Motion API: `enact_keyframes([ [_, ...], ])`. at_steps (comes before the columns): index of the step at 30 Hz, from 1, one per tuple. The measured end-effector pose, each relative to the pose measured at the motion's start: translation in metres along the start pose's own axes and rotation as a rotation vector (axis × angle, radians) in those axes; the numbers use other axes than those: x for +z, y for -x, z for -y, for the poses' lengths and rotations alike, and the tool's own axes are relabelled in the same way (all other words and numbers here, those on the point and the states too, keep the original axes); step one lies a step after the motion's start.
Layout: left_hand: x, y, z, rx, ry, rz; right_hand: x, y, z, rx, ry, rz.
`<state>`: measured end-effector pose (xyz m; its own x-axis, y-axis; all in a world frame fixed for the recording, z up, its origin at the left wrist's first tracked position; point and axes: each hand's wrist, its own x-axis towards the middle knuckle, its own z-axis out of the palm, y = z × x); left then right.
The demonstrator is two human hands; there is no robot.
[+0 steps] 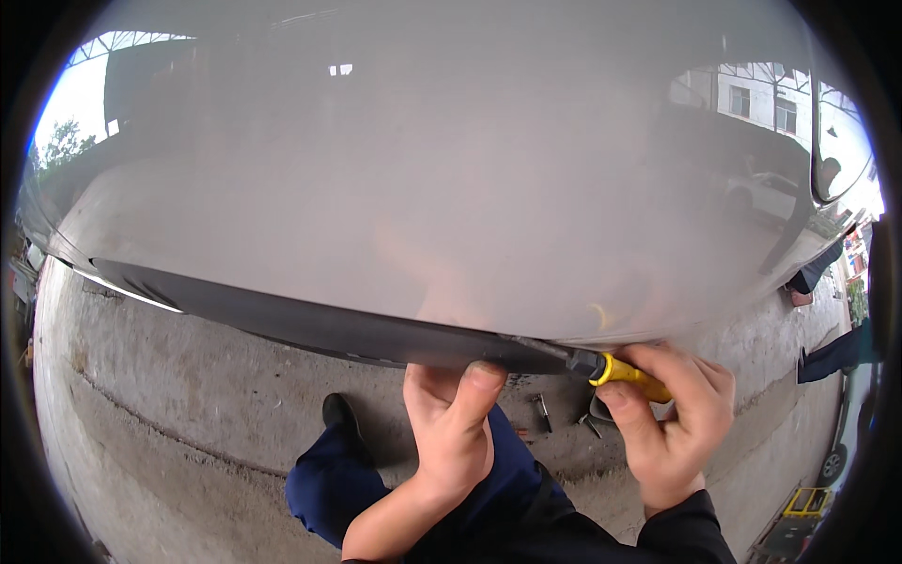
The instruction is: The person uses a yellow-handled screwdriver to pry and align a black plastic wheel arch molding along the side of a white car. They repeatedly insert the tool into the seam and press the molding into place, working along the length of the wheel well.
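A large grey car body panel (423, 188) fills the upper part of the view, with a dark grey trim strip (282, 315) along its lower edge. My left hand (453, 432) pinches the strip's lower edge; the thumb lies on the front and the fingers go behind it, partly hidden. In my right hand (681, 409) is a screwdriver (631, 378) with a yellow handle and a black collar. Its metal shaft points left, and the tip rests at the seam between panel and strip, right of my left thumb. The exact depth of the tip cannot be seen.
Hand tools (543, 412) lie on the concrete floor (188, 395) below the strip. My shoe (343, 414) stands near the middle. At the right are another person's leg (834, 357), a parked car (850, 423) and a yellow-framed object (805, 503).
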<state>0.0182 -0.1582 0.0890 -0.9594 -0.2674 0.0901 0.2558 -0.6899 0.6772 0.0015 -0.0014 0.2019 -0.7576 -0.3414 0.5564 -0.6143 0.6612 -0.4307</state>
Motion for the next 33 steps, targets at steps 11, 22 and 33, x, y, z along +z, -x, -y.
enact_keyframes([
  [11, 0.002, -0.001, 0.002, 0.004, -0.009, -0.016, 0.017, 0.016, -0.005, 0.013, -0.026, -0.023],
  [22, 0.001, 0.000, 0.003, 0.010, 0.005, 0.011, 0.014, 0.011, -0.013, -0.090, 0.049, 0.057],
  [33, 0.011, -0.005, -0.004, -0.001, 0.150, -0.029, 0.003, 0.002, -0.011, -0.210, 0.255, 0.172],
])
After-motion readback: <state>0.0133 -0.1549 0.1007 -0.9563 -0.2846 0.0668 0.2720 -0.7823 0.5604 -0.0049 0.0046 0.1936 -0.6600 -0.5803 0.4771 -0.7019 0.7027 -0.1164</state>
